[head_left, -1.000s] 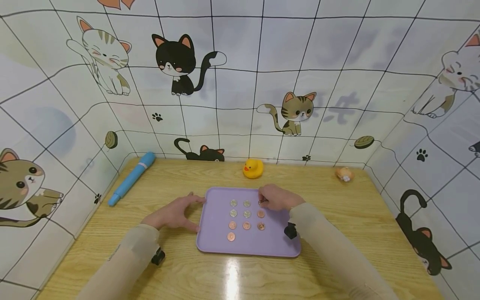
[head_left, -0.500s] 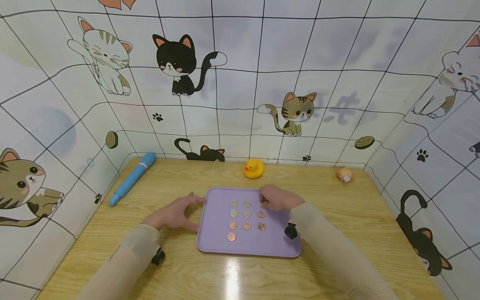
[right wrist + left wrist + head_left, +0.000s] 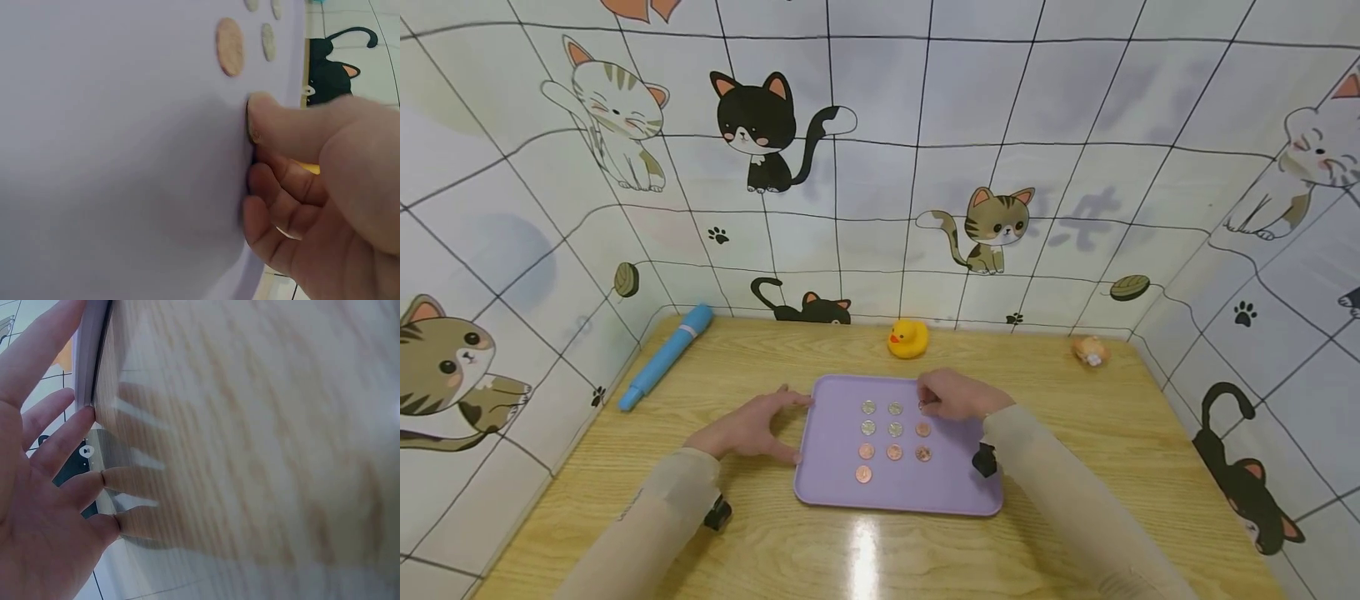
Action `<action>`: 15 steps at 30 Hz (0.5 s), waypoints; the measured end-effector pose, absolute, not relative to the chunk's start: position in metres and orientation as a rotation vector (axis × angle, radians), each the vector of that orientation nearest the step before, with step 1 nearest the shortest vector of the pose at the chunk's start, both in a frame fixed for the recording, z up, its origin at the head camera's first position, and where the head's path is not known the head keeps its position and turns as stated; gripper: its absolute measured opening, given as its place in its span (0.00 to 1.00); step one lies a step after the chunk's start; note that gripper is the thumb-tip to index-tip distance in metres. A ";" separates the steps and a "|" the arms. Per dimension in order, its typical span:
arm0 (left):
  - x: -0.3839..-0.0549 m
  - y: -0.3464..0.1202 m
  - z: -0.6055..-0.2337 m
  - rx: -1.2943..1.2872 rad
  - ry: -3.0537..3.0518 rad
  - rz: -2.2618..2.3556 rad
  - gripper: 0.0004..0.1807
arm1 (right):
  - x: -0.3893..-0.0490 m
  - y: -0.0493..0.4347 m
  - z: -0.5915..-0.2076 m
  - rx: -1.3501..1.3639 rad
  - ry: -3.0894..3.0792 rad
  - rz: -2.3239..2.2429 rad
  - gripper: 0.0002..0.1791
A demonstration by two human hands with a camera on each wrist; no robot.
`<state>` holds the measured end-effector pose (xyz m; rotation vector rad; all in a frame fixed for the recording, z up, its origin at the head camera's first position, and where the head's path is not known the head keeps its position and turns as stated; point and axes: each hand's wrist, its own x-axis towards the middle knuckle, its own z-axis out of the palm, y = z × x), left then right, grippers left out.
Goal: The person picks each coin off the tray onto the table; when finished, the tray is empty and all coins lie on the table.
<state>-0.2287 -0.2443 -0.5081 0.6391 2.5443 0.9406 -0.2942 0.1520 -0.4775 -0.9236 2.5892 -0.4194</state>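
A lilac tray (image 3: 827, 492) lies on the table with several silver and copper coins in rows. My right hand (image 3: 955, 395) is over its far right part, and its thumb and curled fingers pinch a coin (image 3: 251, 125) close to the tray surface. Most of that coin is hidden by the thumb. A copper coin (image 3: 922, 429) lies just nearer to me in the same column, and a silver coin (image 3: 895, 408) lies to its left. My left hand (image 3: 752, 427) rests at the tray's left edge, thumb and index finger spread along the rim (image 3: 87, 350).
A yellow rubber duck (image 3: 907, 339) stands behind the tray. The blue pen-shaped stick (image 3: 666, 358) lies at the back left, and a small orange figure (image 3: 1090, 351) sits at the back right. Cat-printed walls (image 3: 880, 167) enclose the wooden table (image 3: 760, 550).
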 end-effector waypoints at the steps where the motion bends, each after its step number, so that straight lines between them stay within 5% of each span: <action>1: -0.228 -0.244 -0.507 0.636 2.542 0.942 0.53 | -0.295 0.153 -0.477 -0.913 2.586 -0.433 0.05; 15: -0.227 -0.241 -0.505 0.625 2.521 0.972 0.52 | -0.301 0.154 -0.470 -0.961 2.531 -0.398 0.06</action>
